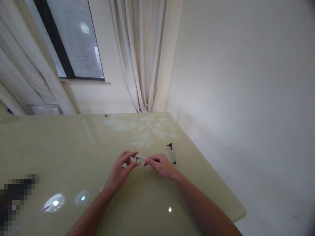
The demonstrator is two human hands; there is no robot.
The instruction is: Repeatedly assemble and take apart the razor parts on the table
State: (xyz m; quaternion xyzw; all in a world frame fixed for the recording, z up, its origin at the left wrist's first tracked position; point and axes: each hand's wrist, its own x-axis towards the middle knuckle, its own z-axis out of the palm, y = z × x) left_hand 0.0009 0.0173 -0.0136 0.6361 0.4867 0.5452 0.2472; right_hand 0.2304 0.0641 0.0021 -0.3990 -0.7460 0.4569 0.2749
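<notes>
Where left hand (120,167) and right hand (161,164) draw near each other, one pale razor (141,157), held between them over the near-middle part of the table (137,203). Head of same, edged in teal, to the left; handle, cream, pointing right.

Left hand: pinching the head, thumb on the near end, fingertips on the far end, palm turned right. Right hand: thumb and fingers closed on the handle's right end, back of hand upward. Hands apart, the visible stretch of handle between them.

One dark razor (173,154): black head, grey handle, black butt; lying on the table just beyond and to the right of the right hand, head at the far end; untouched.

Table: pale green, glossy, with rounded corners; white floral pattern (147,131) toward the far right; lamp reflections (55,202) at near left. One small dark piece (106,115) close to the far edge; too small to identify.

One pixelated dark shape (17,196), near left; unreadable.

Beyond the table: window (76,42), dark-framed; left curtain (24,55) and right curtain (145,49), both cream. To the right: plain white wall (241,82).
</notes>
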